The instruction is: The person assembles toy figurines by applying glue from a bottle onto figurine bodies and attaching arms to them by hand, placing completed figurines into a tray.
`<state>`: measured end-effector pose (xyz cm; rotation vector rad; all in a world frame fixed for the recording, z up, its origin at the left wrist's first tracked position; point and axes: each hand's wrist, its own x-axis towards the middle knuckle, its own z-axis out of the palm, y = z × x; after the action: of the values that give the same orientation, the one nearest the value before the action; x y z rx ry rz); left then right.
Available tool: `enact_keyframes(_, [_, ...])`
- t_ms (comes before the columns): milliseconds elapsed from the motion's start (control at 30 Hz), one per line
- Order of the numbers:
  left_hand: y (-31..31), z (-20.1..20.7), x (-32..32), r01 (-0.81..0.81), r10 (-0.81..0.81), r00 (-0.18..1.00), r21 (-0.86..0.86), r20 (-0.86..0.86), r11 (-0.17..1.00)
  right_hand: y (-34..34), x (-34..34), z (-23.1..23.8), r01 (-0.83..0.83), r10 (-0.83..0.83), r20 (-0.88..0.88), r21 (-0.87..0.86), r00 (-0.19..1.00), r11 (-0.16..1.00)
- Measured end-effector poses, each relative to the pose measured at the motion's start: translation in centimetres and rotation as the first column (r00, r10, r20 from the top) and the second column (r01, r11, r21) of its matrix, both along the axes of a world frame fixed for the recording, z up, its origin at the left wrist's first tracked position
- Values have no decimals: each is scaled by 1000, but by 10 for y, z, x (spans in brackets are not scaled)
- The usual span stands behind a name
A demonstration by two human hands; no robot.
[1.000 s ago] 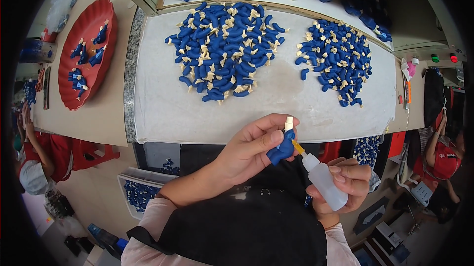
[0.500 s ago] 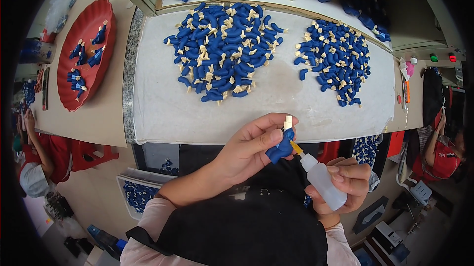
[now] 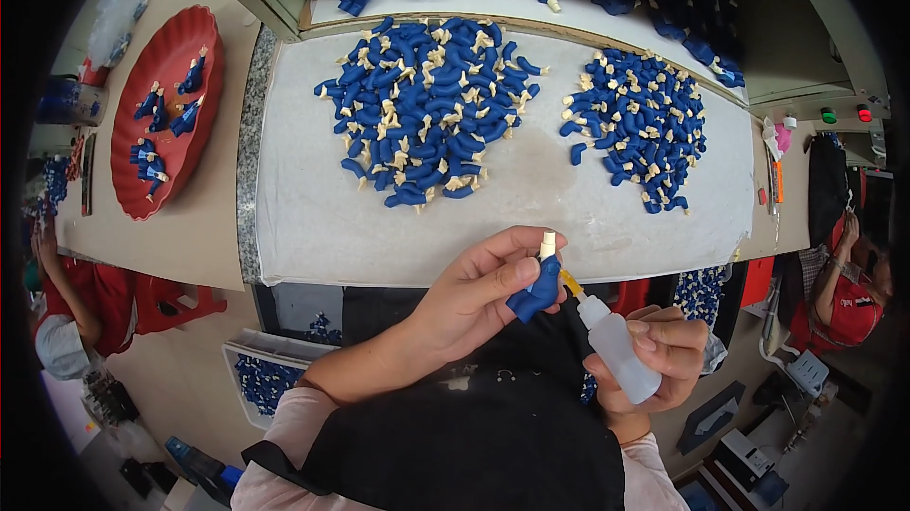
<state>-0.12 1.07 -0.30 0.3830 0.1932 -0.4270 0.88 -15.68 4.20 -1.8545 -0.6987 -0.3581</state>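
Note:
Between the thumb and fingers of my left hand [image 3: 479, 293] is a small blue figurine torso [image 3: 536, 291] with a cream peg at its top. My right hand [image 3: 654, 355] grips a translucent white squeeze bottle [image 3: 621, 350], its yellowish tip [image 3: 572, 283] pointing up at the torso's right side. The tip is at or very near the blue surface; contact is hard to make out. Beyond my hands, on a white-covered table [image 3: 322, 236], lie a large heap of blue figurine arms with cream hands [image 3: 427, 113] and a smaller heap of similar blue pieces [image 3: 645, 122].
At left a red scalloped tray [image 3: 128, 151] holds several partly assembled blue figures. A shelf [image 3: 379, 9] with more blue pieces stands behind the heaps. Below the table edge is a white bin [image 3: 248, 350] of blue parts. Co-workers in red [image 3: 95, 302] sit at both sides.
The torso has turned slightly in my left fingers, and the bottle tip stays close to its side. The whole view has shifted a little, with the table lower in it.

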Motion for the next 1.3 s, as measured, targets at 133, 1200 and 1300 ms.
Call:
enact_keyframes(133, [-2,-2,0,-45,45,998,-4,43,999,-1,-2,-1,-6,6,23,1,1000,1000])
enact_keyframes(1200, [-6,-3,-3,-155,136,985,199,105,968,-2,-6,1,11,-12,-56,-28,998,1000])
enact_keyframes(1300, [-5,-3,-3,-164,145,984,195,105,967,-2,-5,0,3,-5,-60,-25,998,1000])
